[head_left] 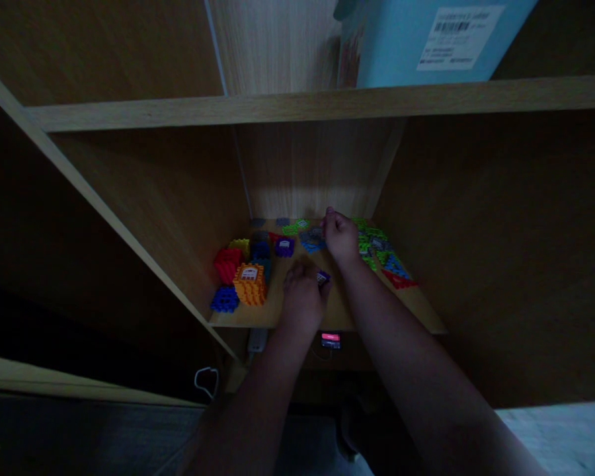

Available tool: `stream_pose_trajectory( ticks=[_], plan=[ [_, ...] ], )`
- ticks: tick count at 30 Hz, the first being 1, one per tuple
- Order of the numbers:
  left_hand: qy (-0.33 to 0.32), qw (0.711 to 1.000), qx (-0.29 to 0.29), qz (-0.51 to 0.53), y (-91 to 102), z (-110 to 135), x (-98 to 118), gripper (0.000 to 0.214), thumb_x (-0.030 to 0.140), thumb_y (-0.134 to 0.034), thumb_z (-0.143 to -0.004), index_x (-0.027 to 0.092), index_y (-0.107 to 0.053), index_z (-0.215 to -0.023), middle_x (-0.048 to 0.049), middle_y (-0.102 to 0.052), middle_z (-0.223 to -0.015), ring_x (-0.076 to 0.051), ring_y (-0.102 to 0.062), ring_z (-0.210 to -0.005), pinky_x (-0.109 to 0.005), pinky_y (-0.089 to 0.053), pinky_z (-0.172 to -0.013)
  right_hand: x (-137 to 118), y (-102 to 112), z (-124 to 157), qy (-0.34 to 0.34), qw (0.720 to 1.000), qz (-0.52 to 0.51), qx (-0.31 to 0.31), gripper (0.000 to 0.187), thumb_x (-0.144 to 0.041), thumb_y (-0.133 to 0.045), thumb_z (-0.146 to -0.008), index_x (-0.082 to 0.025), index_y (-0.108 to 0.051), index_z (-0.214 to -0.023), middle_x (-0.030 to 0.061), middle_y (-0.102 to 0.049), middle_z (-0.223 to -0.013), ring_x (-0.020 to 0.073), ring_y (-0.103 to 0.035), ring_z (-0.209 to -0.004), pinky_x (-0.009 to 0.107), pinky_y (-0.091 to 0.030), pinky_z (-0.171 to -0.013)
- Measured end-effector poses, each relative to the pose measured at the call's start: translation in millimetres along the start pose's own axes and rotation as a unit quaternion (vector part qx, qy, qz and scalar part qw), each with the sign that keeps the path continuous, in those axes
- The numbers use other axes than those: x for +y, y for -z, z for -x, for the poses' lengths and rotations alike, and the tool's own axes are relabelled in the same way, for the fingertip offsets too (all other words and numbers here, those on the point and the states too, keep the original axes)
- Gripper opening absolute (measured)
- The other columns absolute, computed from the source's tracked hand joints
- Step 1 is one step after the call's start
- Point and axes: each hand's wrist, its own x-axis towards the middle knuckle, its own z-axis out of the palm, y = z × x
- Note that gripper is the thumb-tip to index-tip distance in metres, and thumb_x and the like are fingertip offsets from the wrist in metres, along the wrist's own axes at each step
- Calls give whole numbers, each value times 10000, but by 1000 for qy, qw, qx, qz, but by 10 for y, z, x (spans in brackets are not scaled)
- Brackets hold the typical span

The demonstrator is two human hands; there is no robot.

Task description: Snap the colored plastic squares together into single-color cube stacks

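Apparently partway along, I remotely see a shelf (pixel 340 309) with green pieces (pixel 374 235) left loose and an orange stack (pixel 250 291) assembled, my left hand's (pixel 301 291) fingers grasping a purple piece (pixel 322 277) mid-shelf, my right hand (pixel 342 237) curled, contents I cannot tell, the stack's white label (pixel 249 272) illegible.

We see a purple piece (pixel 323 276) with pale patterning, an orange stack (pixel 250 291) and a red stack (pixel 227 267). Our box (pixel 391 49) is light blue, its label (pixel 469 26) white with black bars.
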Motion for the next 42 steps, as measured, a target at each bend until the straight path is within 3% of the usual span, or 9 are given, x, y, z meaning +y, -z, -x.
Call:
stream_pose_trajectory(
  ticks=[10, 16, 20, 26, 30, 34, 37, 40, 42],
  plan=[
    [22, 994, 25, 99, 7, -71, -97, 353, 169, -884, -826, 204, -699, -1124, -92, -751, -1167, -290, -680, -1149, -420, -525, -1063, -59, 13, 30, -2, 1000, -17, 1, 701, -796, -375, -1044, -232, -652, -731, -8, -594, -573, 172, -570, -542, 306, -420, -591],
    [53, 996, 65, 19, -59, -31, -76, 495, 353, -849, -874, 161, -675, -1296, -218, -635, -1435, -385, -547, -1400, -513, -425, -1195, -56, 16, 23, -6, 1000, -14, -6, 708, -813, -375, -1035, -235, -654, -738, -8, -598, -576, 175, -571, -547, 305, -426, -591],
    [59, 997, 46, 8, -66, -16, -42, 435, 377, -793, -919, 150, -683, -1274, -248, -633, -1432, -418, -569, -1353, -557, -433, -1152, -51, 16, 17, -5, 1000, -22, -12, 707, -826, -368, -1028, -242, -640, -736, -4, -602, -591, 179, -569, -551, 311, -434, -604],
    [70, 996, 28, 50, -24, -47, -71, 390, 361, -890, -837, 215, -696, -1142, -177, -696, -1317, -399, -607, -1283, -544, -452, -1089, -61, 19, 17, -9, 1000, -8, -13, 723, -841, -352, -1024, -244, -654, -749, -9, -598, -581, 181, -574, -552, 310, -441, -612],
    [53, 988, 10, 143, 3, -64, -97, 397, 176, -848, -845, 261, -643, -1174, -69, -764, -1160, -294, -703, -1120, -444, -494, -1030, -58, 17, 24, -6, 1000, -25, -16, 722, -850, -377, -1013, -241, -657, -743, -7, -604, -581, 180, -580, -552, 313, -438, -609],
    [35, 965, -12, 261, 3, -71, -122, 316, 68, -667, -930, 275, -631, -1166, -28, -778, -1098, -219, -740, -1005, -361, -526, -944, -53, -3, 15, -16, 998, -58, -27, 729, -877, -410, -984, -237, -655, -733, -4, -598, -579, 173, -565, -550, 309, -448, -607],
    [32, 936, -4, 352, -28, -83, -145, 288, 90, -624, -953, 258, -626, -1186, -49, -767, -1111, -208, -739, -1015, -347, -536, -939, -71, -28, -15, -71, 988, -117, -67, 746, -944, -441, -912, -242, -637, -756, -7, -598, -598, 161, -546, -544, 295, -450, -583],
    [31, 889, -8, 457, -38, -89, -128, 268, 151, -608, -958, 246, -613, -1209, -57, -740, -1081, -197, -714, -1003, -341, -538, -935, -133, -27, -29, -153, 951, -206, -172, 735, -966, -492, -857, -247, -628, -793, -3, -628, -655, 146, -522, -530, 279, -427, -537],
    [50, 829, -28, 556, -14, -79, -79, 280, 213, -614, -932, 252, -592, -1209, -52, -710, -1077, -193, -690, -967, -343, -545, -900, -190, 4, -13, -189, 913, -268, -243, 676, -916, -586, -843, -243, -639, -799, 8, -653, -695, 148, -544, -565, 271, -426, -533]
  ],
)
